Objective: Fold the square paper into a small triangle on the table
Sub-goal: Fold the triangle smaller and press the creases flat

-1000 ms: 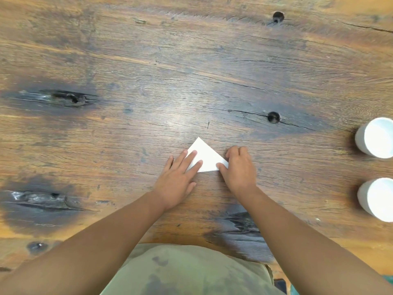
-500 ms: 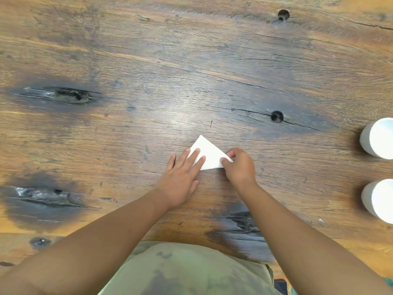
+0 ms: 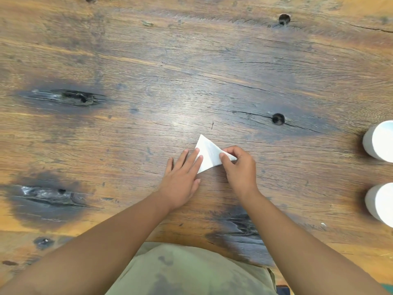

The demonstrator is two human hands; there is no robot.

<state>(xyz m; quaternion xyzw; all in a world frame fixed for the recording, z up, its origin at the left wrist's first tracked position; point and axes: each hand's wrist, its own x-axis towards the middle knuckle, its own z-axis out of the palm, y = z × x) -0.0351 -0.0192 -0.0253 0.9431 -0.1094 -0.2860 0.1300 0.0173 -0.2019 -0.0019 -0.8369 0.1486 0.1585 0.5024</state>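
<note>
A white paper (image 3: pixel 209 153), folded into a triangle, lies on the wooden table (image 3: pixel 191 71) just ahead of me, one tip pointing away. My left hand (image 3: pixel 182 177) rests flat with spread fingers, its fingertips pressing the paper's left edge down. My right hand (image 3: pixel 239 169) pinches the paper's right corner between thumb and fingers and lifts it slightly off the table. The paper's near-left part is hidden under my left fingers.
Two white cylindrical cups stand at the right edge, one (image 3: pixel 380 141) farther and one (image 3: pixel 381 203) nearer. The table has dark knots and small holes (image 3: pixel 278 119). My shirt (image 3: pixel 191 271) fills the bottom middle.
My right hand went from pressing on the paper's right corner to pinching it and raising it. The left hand stayed flat on the left edge.
</note>
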